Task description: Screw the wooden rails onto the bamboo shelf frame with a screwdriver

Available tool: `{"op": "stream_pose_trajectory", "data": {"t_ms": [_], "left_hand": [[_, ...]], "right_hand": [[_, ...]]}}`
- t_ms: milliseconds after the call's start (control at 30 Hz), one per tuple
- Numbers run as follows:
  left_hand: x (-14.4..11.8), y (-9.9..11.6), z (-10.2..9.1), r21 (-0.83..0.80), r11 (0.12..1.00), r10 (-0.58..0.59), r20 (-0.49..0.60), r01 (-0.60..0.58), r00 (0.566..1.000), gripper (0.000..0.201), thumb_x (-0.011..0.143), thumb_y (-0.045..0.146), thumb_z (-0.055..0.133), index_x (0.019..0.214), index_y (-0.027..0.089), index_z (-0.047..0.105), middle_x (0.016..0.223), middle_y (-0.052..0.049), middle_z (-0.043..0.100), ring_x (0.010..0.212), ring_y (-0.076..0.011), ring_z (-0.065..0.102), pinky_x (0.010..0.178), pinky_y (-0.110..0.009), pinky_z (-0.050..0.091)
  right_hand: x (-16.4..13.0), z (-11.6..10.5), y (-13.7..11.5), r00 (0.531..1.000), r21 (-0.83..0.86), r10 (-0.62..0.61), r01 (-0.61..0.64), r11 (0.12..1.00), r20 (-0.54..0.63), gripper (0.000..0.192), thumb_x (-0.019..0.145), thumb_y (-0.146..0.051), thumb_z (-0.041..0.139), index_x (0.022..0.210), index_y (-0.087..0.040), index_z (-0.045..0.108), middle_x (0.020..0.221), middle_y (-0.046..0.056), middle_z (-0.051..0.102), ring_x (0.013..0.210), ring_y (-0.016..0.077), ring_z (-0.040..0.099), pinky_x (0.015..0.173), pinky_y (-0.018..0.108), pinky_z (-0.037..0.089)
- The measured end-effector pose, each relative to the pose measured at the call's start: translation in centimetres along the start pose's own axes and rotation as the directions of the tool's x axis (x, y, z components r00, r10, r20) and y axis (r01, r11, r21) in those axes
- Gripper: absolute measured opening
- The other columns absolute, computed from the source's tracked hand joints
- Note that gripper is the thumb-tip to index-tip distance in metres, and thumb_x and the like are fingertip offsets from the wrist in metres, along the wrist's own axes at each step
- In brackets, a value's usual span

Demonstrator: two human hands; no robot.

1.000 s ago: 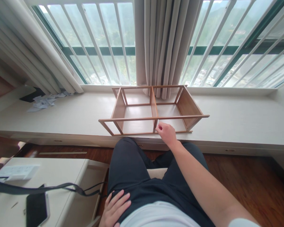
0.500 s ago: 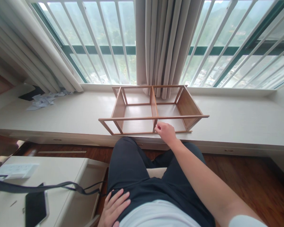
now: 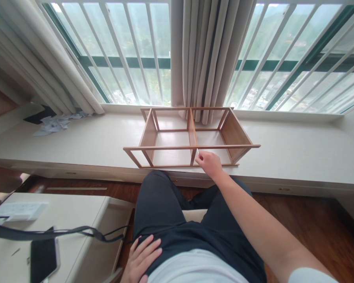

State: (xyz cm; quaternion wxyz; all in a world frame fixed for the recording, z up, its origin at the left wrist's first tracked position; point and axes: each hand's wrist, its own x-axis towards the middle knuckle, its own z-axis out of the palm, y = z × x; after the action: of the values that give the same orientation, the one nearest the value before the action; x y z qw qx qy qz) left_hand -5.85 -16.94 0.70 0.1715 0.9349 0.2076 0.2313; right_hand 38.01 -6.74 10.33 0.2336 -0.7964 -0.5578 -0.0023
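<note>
We work on the wooden frame (image 3: 191,137), already standing assembled.
Our right hand (image 3: 210,164) pinches a thin tool at its front middle joint; left hand (image 3: 141,257) rests released on the thigh.

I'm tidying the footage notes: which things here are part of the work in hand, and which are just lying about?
In the work:
- wooden frame on the window ledge
- small thin tool, pinched in the right hand at the frame's front rail

Lying about:
- crumpled papers
- phone
- power strip
- strap
- left hand, resting on the thigh
</note>
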Motion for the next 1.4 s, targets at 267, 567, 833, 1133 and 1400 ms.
{"op": "stream_pose_trajectory", "data": {"t_ms": [267, 567, 833, 1133, 1400], "left_hand": [[0.2, 0.1, -0.2, 0.003, 1.000, -0.001, 0.005, 0.001, 1.000, 0.055, 0.104, 0.049, 0.021, 0.139, 0.033, 0.059, 0.137, -0.002, 0.065, 0.136, -0.0221, 0.051, 0.122, -0.042, 0.024], [0.2, 0.0, -0.1, 0.007, 1.000, 0.005, -0.007, -0.005, 1.000, 0.055, 0.103, 0.049, 0.021, 0.140, 0.034, 0.059, 0.136, -0.002, 0.066, 0.135, -0.0223, 0.052, 0.122, -0.042, 0.025], [0.3, 0.1, -0.1, -0.001, 1.000, 0.012, -0.008, -0.012, 1.000, 0.054, 0.104, 0.049, 0.021, 0.140, 0.032, 0.058, 0.139, -0.002, 0.063, 0.137, -0.0219, 0.050, 0.122, -0.041, 0.023], [0.0, 0.0, 0.0, -0.010, 1.000, -0.004, 0.012, 0.004, 1.000, 0.056, 0.104, 0.050, 0.020, 0.140, 0.032, 0.058, 0.140, -0.002, 0.063, 0.138, -0.0223, 0.049, 0.122, -0.042, 0.022], [-0.1, 0.1, 0.0, -0.021, 1.000, -0.023, 0.014, 0.023, 1.000, 0.056, 0.103, 0.051, 0.021, 0.138, 0.031, 0.060, 0.138, -0.004, 0.064, 0.136, -0.0233, 0.051, 0.122, -0.044, 0.025]], "right_hand": [[-0.6, 0.8, -0.1, 0.994, 0.263, 0.103, -0.105, 0.959, 0.021, 0.031, 0.091, -0.034, 0.049, 0.063, -0.021, 0.047, 0.056, -0.003, 0.044, 0.056, 0.0142, 0.037, 0.058, 0.027, 0.022], [-0.8, 1.4, -0.3, 0.989, 0.434, 0.146, -0.146, 0.889, 0.033, 0.039, 0.092, -0.043, 0.044, 0.061, -0.023, 0.033, 0.055, -0.004, 0.035, 0.057, 0.0138, 0.033, 0.058, 0.027, 0.024], [-1.0, 1.7, -0.3, 0.986, 0.481, 0.161, -0.158, 0.862, 0.035, 0.041, 0.094, -0.044, 0.042, 0.060, -0.023, 0.032, 0.055, -0.004, 0.035, 0.056, 0.0135, 0.035, 0.057, 0.027, 0.025], [-1.0, 2.2, -0.3, 0.981, 0.561, 0.189, -0.181, 0.808, 0.044, 0.039, 0.093, -0.041, 0.041, 0.059, -0.022, 0.038, 0.053, -0.004, 0.041, 0.055, 0.0134, 0.040, 0.057, 0.026, 0.029], [-1.0, 3.3, -0.4, 0.937, 0.794, 0.256, -0.338, 0.505, 0.236, 0.033, 0.088, -0.042, 0.045, 0.061, -0.024, 0.041, 0.046, -0.006, 0.039, 0.041, 0.0122, 0.040, 0.044, 0.024, 0.033]]}}
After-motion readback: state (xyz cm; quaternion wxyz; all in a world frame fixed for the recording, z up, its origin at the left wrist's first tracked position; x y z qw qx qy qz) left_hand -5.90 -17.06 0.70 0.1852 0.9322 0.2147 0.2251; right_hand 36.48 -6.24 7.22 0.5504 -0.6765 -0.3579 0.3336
